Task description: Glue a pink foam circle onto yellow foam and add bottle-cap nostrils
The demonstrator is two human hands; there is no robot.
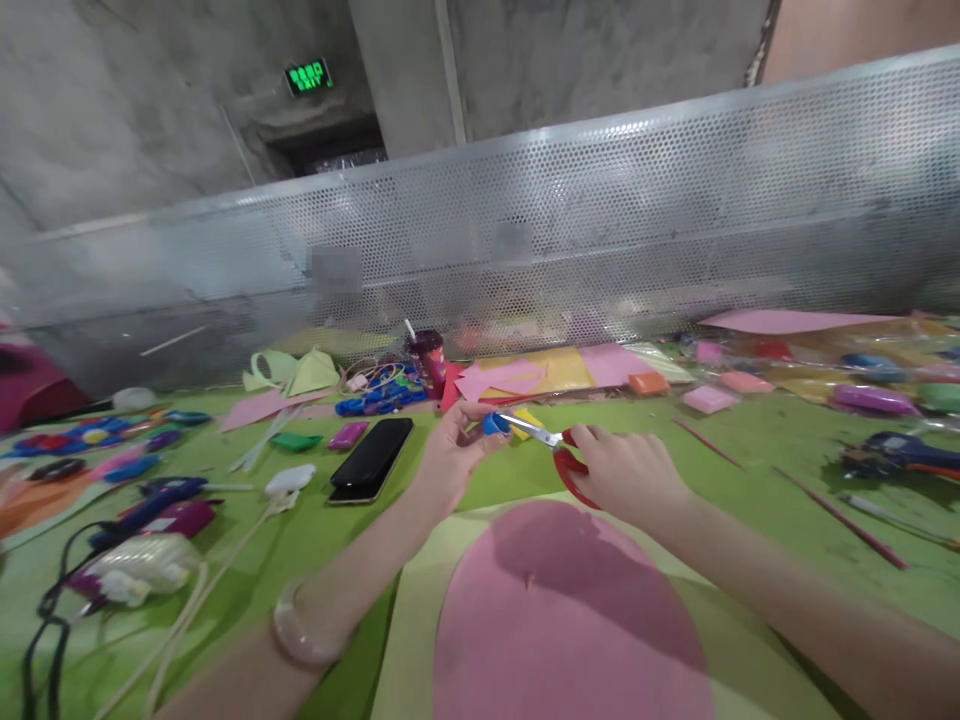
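Note:
My left hand [455, 448] pinches a small blue piece [496, 425], perhaps clay, between thumb and fingers; its exact kind is unclear. Red-handled scissors [553, 440] are in my right hand [626, 465], their blades pointing left and reaching the blue piece. A yellow scrap [529, 424] shows just behind the blades. Below my hands lies a large pink rounded paper shape [570, 610] on a pale yellow sheet [416, 590], with a tiny orange-brown mark on the pink.
A black phone [373, 455] lies left of my left hand. Behind stand a drink cup [428, 362] and coloured papers [510, 378]. Glue guns [154, 505] with cords and a plastic bottle [142, 567] are at left. Packs of clay [874, 399] and another tool [900, 455] lie right.

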